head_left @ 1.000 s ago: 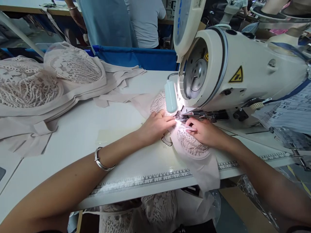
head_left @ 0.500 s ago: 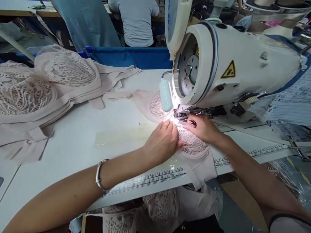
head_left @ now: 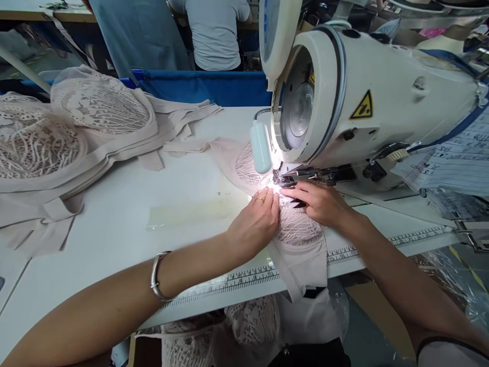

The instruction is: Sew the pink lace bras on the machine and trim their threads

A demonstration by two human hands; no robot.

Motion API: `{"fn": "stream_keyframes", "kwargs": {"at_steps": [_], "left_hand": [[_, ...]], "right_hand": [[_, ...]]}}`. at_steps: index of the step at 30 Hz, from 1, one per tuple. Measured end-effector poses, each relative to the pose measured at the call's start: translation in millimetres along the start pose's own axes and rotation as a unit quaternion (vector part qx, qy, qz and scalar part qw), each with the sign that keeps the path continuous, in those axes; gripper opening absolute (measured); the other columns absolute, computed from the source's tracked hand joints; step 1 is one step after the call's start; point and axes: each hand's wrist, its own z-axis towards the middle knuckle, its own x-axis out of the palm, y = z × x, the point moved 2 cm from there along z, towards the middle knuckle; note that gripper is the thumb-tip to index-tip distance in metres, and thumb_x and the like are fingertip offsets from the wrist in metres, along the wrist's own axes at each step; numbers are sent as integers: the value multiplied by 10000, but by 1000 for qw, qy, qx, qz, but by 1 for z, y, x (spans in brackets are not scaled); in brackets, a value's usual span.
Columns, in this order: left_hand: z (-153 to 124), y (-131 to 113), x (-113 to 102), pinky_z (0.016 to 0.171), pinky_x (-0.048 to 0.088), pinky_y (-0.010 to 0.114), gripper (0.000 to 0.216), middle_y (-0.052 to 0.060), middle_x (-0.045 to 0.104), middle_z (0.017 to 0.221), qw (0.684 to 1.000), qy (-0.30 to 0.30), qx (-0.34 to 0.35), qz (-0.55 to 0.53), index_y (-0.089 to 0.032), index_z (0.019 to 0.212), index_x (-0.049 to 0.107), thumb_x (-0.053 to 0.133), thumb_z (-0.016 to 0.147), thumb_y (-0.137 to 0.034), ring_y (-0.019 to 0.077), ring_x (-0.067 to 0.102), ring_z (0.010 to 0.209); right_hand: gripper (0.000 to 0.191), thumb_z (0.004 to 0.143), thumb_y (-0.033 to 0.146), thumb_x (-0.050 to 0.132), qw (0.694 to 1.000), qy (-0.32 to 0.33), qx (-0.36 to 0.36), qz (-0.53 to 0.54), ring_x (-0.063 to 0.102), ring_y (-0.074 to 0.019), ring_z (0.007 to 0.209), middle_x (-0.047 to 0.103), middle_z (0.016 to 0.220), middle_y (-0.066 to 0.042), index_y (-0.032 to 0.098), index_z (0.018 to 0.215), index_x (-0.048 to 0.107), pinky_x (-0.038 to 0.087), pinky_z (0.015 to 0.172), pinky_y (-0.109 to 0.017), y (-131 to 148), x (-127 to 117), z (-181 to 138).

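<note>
A pale pink lace bra [head_left: 300, 227] lies under the needle area of a white sewing machine [head_left: 385, 97], lit by a small lamp [head_left: 261, 148]. My left hand [head_left: 256, 219] rests flat on the bra's near side, fingers stretched out just before the presser foot [head_left: 282, 179]. To its right, my right hand [head_left: 319, 204] has its index finger extended onto the lace by the foot. Dark pointed blades of thread snips [head_left: 298, 204] stick out from under its curled fingers. The fingertips nearest the needle are partly washed out by glare.
More lace bras [head_left: 107, 109] are piled at the left of the white table [head_left: 114, 224]. A printed ruler strip [head_left: 244, 278] runs along the front edge. Other lace pieces [head_left: 254, 321] lie below it. Handwritten sheets [head_left: 454, 153] hang at right; a person in grey [head_left: 216, 35] is beyond.
The bra's near end has shifted left. My left fingers have flattened, and my right index finger has reached forward, exposing the snips' blades. The disc in the machine's round end now looks blurred.
</note>
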Motion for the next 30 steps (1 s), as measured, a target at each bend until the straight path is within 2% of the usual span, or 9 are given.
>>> {"fn": "stream_keyframes", "kwargs": {"at_steps": [3,8,11,18,24,27,30], "left_hand": [[0,8,-2,1088,512,475,476,314,614,1341,999,-5,17,-29,105,1355,506,297,937,14,331,611,1284],[2,21,-11,1061,524,453,476,260,664,1280,998,5,32,-46,47,1332,539,261,946,35,290,631,1244],[3,28,-14,1070,514,432,457,272,661,1271,997,13,39,-60,73,1312,541,245,967,31,288,637,1233],[-1,41,-5,1067,515,481,395,263,613,1351,989,-1,32,-142,-2,1344,515,307,1009,-22,291,584,1306],[0,63,-1,1063,502,506,409,226,577,1419,986,24,58,-154,-53,1403,473,363,1009,-39,282,563,1319],[6,67,-7,1019,515,495,388,191,618,1369,989,36,51,-134,-84,1342,537,395,987,-16,280,599,1240],[9,55,-15,935,535,457,338,195,665,1240,992,20,27,-124,-71,1205,619,396,964,10,292,610,1155]], "right_hand": [[660,744,-1,413,1000,-1,2,6,603,-174,767,678,909,-41,258,1278,701,437,621,-264,1,1,1],[631,769,20,433,1000,6,5,12,598,-175,775,668,894,-41,258,1295,687,432,622,-261,3,-1,2],[633,769,22,426,1000,10,1,8,597,-174,765,668,888,-43,251,1299,683,421,606,-261,3,-1,2],[648,734,18,429,1000,12,8,1,608,-185,770,698,956,-55,241,1289,678,412,593,-277,3,1,3],[601,760,46,449,1000,8,19,11,643,-203,821,720,999,-55,243,1281,676,443,637,-292,3,2,1],[562,799,75,463,999,13,24,40,648,-207,821,721,1000,-60,233,1299,665,462,656,-302,3,3,1],[537,818,93,468,997,21,34,70,657,-218,844,717,1026,-77,205,1309,657,491,688,-318,4,5,2]]}}
